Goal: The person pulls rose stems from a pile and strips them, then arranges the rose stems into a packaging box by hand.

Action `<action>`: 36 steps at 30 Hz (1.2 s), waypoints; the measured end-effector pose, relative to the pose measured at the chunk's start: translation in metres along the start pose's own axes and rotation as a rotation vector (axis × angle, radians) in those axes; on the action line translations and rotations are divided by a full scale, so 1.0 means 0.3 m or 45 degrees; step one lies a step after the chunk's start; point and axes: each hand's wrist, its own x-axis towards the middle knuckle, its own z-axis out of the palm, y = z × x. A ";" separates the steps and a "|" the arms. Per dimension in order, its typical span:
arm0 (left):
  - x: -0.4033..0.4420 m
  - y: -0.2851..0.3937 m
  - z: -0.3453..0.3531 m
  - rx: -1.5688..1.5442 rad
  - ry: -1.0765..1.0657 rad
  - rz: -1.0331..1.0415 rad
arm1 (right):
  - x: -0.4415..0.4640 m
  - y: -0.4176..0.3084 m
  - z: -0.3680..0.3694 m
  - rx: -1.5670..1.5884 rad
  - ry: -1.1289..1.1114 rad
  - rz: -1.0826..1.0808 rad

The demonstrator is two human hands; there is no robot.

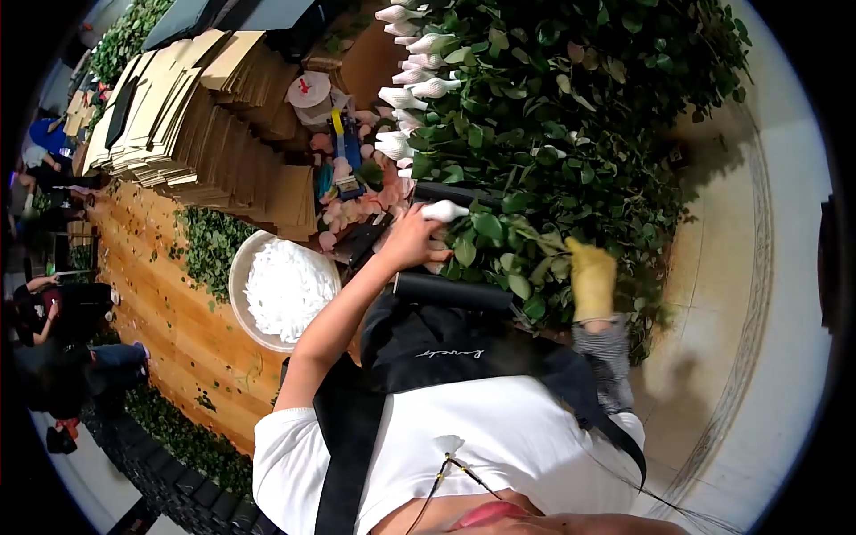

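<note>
A rose (pixel 444 210), its head wrapped in white netting, lies with its leafy stem stretched toward the right. My bare left hand (pixel 415 241) is at the head end, its fingers curled against the rose just under the netting; part of the grip is hidden. On my right hand (pixel 591 278) is a yellow glove, and its fingers close round the leafy stems at the other end. Below the stems, a black padded roller (pixel 453 292) lies across the front of the bench. Several more white-netted rose heads (pixel 432 87) line the left edge of a big pile of leafy stems (pixel 571 116).
Left of my forearm stands a round tub (pixel 239 290) full of white netting sleeves. Beyond it are stacks of cardboard sheets (pixel 192 125), scattered pink petals (pixel 348 212) and a yellow-and-blue tool (pixel 339 134). Leaves litter the wooden floor (pixel 169 294). Other people (pixel 53 312) are at far left.
</note>
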 end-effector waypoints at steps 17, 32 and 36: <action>-0.021 -0.041 0.086 0.235 0.037 0.200 | -0.062 -0.167 0.318 -0.020 0.140 0.448; 0.012 -0.040 0.067 -0.087 0.005 0.147 | -0.091 0.092 0.616 1.094 0.193 0.483; 0.023 -0.011 0.016 -0.074 -0.156 0.113 | -0.059 0.128 0.576 0.513 0.108 0.193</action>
